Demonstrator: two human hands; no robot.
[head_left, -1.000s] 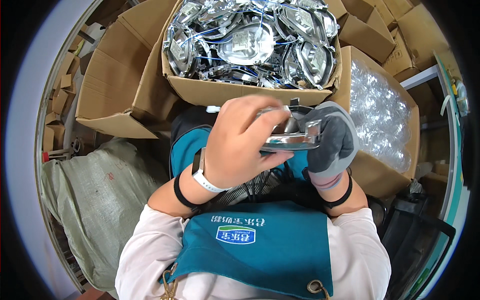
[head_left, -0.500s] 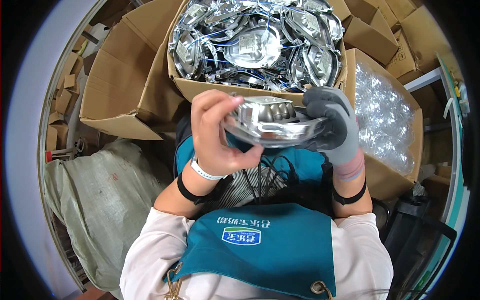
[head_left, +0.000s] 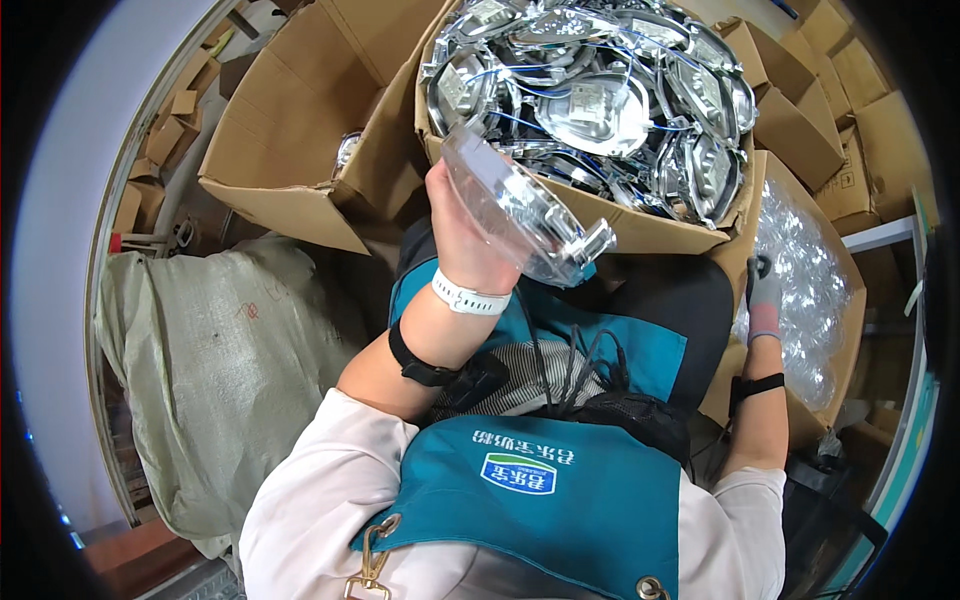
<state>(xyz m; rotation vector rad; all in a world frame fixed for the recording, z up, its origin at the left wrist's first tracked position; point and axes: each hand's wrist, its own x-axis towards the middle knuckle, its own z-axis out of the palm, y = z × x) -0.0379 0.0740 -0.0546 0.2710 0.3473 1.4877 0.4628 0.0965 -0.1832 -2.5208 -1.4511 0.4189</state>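
Note:
In my left hand [head_left: 470,235] is a lamp unit [head_left: 530,205], a chrome housing with a clear plastic cover, tilted and held over my lap. The fingers behind it are partly hidden. My right hand [head_left: 763,290], in a grey and black glove, is at the near left side of a box [head_left: 852,285] of clear plastic covers [head_left: 805,270]. Its fingers are small and partly hidden, so their grip does not show. Ahead of the lamp unit stands a carton [head_left: 640,218] heaped with chrome lamp housings [head_left: 592,112] and blue wires.
At the left, an open carton [head_left: 285,110] has one shiny piece [head_left: 348,150] showing inside. A greenish woven sack [head_left: 225,370] lies below it. More cartons [head_left: 870,135] stand at the far right, beside a shelf frame. Black cords [head_left: 575,360] hang over my lap.
My right hand has let go of the lamp unit and moved right to the box of clear covers. My left hand alone now holds the unit, turned more upright. The view has shifted.

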